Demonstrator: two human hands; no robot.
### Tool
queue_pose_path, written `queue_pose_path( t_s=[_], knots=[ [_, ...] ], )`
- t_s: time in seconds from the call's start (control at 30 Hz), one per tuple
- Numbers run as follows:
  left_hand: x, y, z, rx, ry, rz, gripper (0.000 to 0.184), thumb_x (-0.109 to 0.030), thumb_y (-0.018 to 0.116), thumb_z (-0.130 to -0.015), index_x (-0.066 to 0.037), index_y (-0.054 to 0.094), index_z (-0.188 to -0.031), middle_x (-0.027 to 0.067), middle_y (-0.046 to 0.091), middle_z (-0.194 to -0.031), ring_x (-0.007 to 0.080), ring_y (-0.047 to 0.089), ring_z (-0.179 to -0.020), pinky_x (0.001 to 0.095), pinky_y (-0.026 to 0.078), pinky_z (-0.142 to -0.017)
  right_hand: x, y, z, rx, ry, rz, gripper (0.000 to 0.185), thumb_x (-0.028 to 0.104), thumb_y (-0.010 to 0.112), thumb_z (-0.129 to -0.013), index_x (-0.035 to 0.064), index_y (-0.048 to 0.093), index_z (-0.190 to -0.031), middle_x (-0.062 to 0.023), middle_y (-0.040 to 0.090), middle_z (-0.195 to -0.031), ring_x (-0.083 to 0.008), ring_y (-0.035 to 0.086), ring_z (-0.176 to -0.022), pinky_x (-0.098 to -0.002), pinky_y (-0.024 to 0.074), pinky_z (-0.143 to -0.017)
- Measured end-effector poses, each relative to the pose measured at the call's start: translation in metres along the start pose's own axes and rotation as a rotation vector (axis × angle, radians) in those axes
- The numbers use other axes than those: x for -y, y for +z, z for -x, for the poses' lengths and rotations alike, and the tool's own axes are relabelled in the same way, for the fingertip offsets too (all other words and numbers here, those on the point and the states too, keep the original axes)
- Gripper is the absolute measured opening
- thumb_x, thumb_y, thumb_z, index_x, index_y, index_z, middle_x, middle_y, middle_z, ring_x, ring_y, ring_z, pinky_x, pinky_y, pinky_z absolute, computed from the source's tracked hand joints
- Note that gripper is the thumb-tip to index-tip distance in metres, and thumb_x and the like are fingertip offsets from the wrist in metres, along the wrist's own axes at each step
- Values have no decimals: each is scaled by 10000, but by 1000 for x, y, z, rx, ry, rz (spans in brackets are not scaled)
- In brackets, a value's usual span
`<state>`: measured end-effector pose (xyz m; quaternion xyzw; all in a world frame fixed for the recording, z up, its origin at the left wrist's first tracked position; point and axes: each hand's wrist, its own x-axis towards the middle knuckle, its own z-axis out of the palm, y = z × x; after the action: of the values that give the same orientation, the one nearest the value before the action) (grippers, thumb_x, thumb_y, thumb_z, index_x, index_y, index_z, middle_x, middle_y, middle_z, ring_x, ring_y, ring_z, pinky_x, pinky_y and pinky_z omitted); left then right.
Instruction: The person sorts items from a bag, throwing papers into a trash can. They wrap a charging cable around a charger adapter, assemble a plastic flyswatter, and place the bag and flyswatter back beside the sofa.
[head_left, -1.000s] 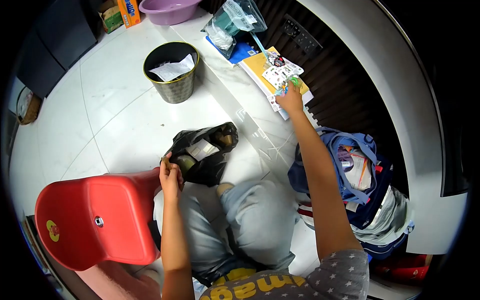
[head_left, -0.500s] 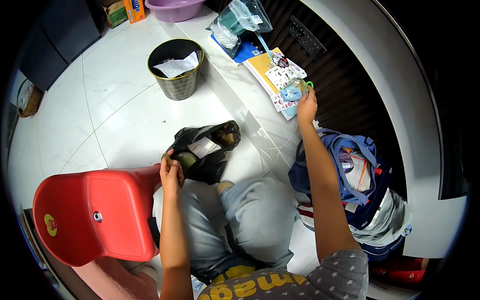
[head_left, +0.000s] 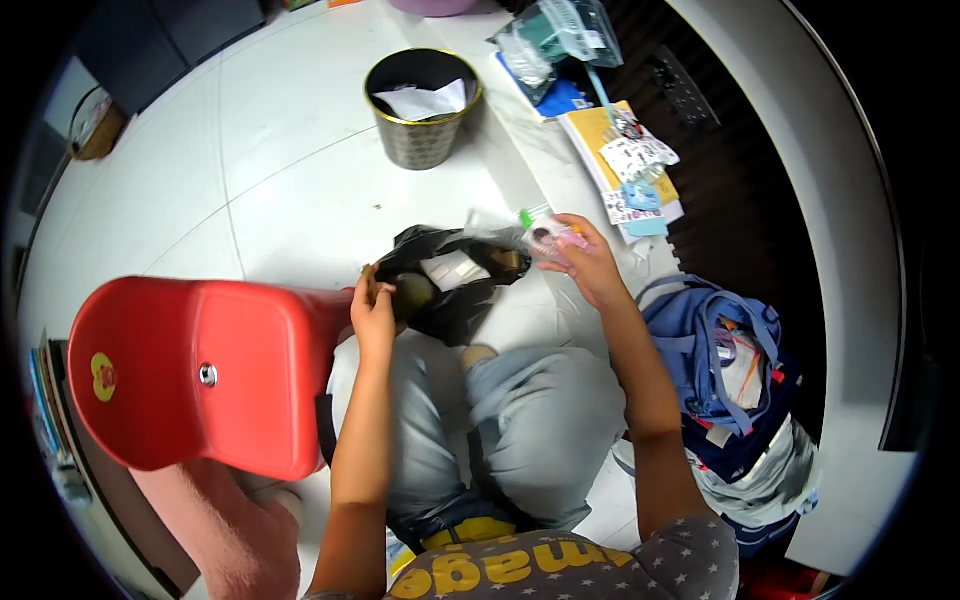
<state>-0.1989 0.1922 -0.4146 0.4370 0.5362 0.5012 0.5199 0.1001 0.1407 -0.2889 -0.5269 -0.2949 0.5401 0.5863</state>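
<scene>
My right hand (head_left: 588, 262) grips a small clear plastic zip bag (head_left: 540, 236) with a green strip at its top and something pink inside. It hangs over the right side of an open black plastic bag (head_left: 450, 312). My left hand (head_left: 373, 310) is closed at the left rim of that black bag, its fingertips pinching the edge. Inside the black bag lie a white box-like piece (head_left: 454, 269), a round greenish item (head_left: 412, 296) and something brown that I cannot identify.
A patterned bin (head_left: 420, 142) with paper inside stands ahead. Books and sticker sheets (head_left: 640, 165) lie on the ledge, beside a bagged green item (head_left: 570, 40). To my right is a blue backpack (head_left: 690, 345); a red chair (head_left: 250, 370) stands at my left.
My right hand has come back from the pile on the ledge toward the black bag, now carrying the clear zip bag. The left hand stays at the black bag's rim. The view has shifted.
</scene>
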Motion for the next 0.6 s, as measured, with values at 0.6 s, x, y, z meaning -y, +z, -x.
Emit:
queue_pose_path(
  t_s=[0.6],
  knots=[
    [-33,-9,9,-18,-145,373,583,115,332,-716,-3,400,-1283,91,449,-1278,58,410,-487,182,364,-432,-132,76,-65,845,-606,1788,561,77,563,-737,147,416,-1274,-95,391,-1331,-290,379,-1194,-475,288,-995]
  ],
)
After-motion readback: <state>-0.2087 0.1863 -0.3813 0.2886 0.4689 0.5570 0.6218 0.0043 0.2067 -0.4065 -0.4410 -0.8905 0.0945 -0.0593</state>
